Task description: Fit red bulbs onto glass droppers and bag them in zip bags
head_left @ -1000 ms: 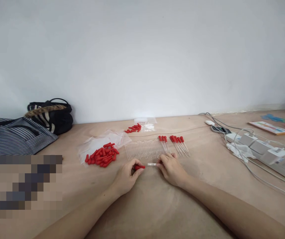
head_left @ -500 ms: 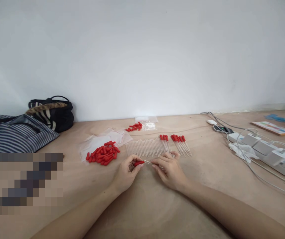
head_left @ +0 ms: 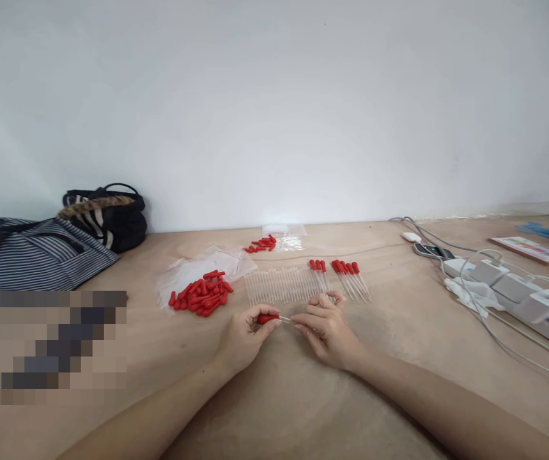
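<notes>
Between the fingers of my left hand (head_left: 250,332) is a red rubber dropper bulb (head_left: 267,319). My right hand (head_left: 328,329) pinches a thin clear glass dropper tube (head_left: 286,319), whose end meets the bulb's mouth; how deep it sits inside I cannot tell. Just beyond my hands lies a row of bare glass tubes (head_left: 277,285). Several droppers with red bulbs (head_left: 349,271) lie at its right, and a few more capped tubes (head_left: 319,267) lie at the row's right end. A pile of loose red bulbs (head_left: 202,295) rests on plastic bags to the left.
Clear plastic bags (head_left: 226,259) lie under and behind the bulb pile. Farther back are a smaller group of red bulbs (head_left: 262,243) and another bag (head_left: 284,229). A power strip with chargers (head_left: 514,291) and cables is at right; a striped bag (head_left: 48,255) and black bag (head_left: 125,220) stand left.
The red bulb and the glass tube have turned slightly, and less of the tube shows between my hands. The whole view has shifted a little.
</notes>
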The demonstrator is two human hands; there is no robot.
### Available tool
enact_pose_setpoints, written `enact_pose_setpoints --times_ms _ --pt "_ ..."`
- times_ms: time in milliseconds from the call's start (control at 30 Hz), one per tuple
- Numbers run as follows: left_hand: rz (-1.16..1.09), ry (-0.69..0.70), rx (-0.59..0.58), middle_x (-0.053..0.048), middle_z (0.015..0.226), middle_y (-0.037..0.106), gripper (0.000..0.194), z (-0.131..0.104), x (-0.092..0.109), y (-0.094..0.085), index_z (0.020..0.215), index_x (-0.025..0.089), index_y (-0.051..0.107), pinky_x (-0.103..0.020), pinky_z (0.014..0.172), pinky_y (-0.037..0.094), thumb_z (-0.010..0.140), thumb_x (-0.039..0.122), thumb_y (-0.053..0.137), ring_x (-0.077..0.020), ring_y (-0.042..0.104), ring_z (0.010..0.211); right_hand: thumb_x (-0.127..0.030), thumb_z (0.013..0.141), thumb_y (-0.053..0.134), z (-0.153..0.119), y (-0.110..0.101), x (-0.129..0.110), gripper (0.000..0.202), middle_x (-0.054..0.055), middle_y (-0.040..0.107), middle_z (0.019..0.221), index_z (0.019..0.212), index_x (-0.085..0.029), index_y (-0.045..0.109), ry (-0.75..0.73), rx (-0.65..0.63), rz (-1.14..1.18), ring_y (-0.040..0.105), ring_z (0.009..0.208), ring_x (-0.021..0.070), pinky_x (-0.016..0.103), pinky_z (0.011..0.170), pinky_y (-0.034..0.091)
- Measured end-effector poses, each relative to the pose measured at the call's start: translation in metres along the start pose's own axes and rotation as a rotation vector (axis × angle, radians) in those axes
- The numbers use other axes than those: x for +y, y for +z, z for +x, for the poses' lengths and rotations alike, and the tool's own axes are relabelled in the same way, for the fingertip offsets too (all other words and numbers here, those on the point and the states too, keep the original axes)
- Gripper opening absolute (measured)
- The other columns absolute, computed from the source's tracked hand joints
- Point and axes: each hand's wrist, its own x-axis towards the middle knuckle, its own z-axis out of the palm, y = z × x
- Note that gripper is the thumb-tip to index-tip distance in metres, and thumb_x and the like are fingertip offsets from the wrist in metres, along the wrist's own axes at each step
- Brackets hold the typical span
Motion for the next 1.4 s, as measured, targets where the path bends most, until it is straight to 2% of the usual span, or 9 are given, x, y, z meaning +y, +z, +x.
enact_pose_setpoints --times_ms 167,400,533,700,900,1133,1300,1400 --pt "-0.083 -0.061 0.024 -0.003 0.076 0.07 0.019 -0.003 0.006 0.003 0.082 0.017 0.062 -0.029 0.068 0.053 0.066 0.026 0.065 -0.0178 0.065 0.072 -0.019 0.082 0.046 -0.002 -0.001 0.0 0.018 0.0 0.061 0.065 0.087 -0.023 0.063 -0.061 0.008 -0.012 0.049 0.081 0.0174 0.042 0.084 0.021" --pt "-0.099 -0.073 -0.014 -0.003 0.071 0.069 0.016 -0.006 0.006 0.004 0.077 0.016 0.062 -0.028 0.063 0.052 0.064 0.025 0.066 -0.0165 0.064 0.066 -0.008 0.078 0.04 0.001 -0.007 0.003 0.03 -0.001 0.056 0.061 0.092 -0.023 0.062 -0.192 0.02 -0.046 0.049 0.078 0.0168 0.042 0.082 0.02" --pt "-0.097 -0.07 -0.033 -0.003 0.072 0.069 0.017 -0.008 0.006 0.005 0.079 0.016 0.063 -0.027 0.062 0.052 0.065 0.024 0.065 -0.0158 0.063 0.065 -0.007 0.077 0.038 0.002 -0.007 0.003 0.032 -0.001 0.054 0.058 0.092 -0.023 0.061 -0.23 0.052 -0.07 0.049 0.076 0.0165 0.041 0.082 0.02" --pt "-0.071 -0.039 -0.024 -0.003 0.073 0.069 0.019 -0.008 0.002 0.006 0.084 0.015 0.063 -0.025 0.061 0.052 0.066 0.023 0.065 -0.0148 0.063 0.065 -0.008 0.077 0.039 0.003 -0.004 0.001 0.028 -0.001 0.055 0.058 0.089 -0.021 0.061 -0.23 0.088 -0.047 0.047 0.073 0.0158 0.04 0.079 0.021" --pt "-0.046 -0.022 -0.02 -0.004 0.076 0.07 0.02 -0.009 -0.003 0.005 0.087 0.015 0.063 -0.025 0.064 0.052 0.068 0.023 0.065 -0.0156 0.064 0.069 -0.009 0.076 0.042 0.004 0.0 0.002 0.031 0.0 0.058 0.063 0.096 -0.022 0.061 -0.209 0.05 -0.017 0.047 0.075 0.0158 0.039 0.08 0.021" --pt "-0.034 -0.029 -0.013 -0.004 0.076 0.07 0.021 -0.008 -0.002 0.005 0.086 0.015 0.063 -0.026 0.064 0.053 0.067 0.024 0.065 -0.0162 0.065 0.069 -0.01 0.079 0.041 0.008 0.002 0.005 0.026 0.0 0.059 0.062 0.089 -0.021 0.063 -0.22 0.055 -0.001 0.047 0.074 0.0149 0.038 0.08 0.02" --pt "-0.042 -0.061 0.03 -0.003 0.077 0.07 0.023 -0.007 0.007 0.003 0.086 0.015 0.062 -0.027 0.064 0.053 0.065 0.025 0.066 -0.0167 0.065 0.07 -0.025 0.084 0.049 0.011 -0.003 0.015 0.015 -0.002 0.065 0.073 0.09 -0.024 0.063 -0.19 0.062 -0.061 0.049 0.08 0.0142 0.039 0.084 0.015" --pt "-0.055 -0.072 0.058 -0.003 0.075 0.069 0.021 -0.005 0.009 0.002 0.083 0.015 0.061 -0.027 0.066 0.053 0.064 0.025 0.066 -0.0169 0.065 0.071 -0.029 0.084 0.051 0.01 -0.007 0.019 0.014 -0.002 0.065 0.073 0.086 -0.025 0.064 -0.156 0.047 -0.105 0.048 0.08 0.0138 0.039 0.086 0.013"
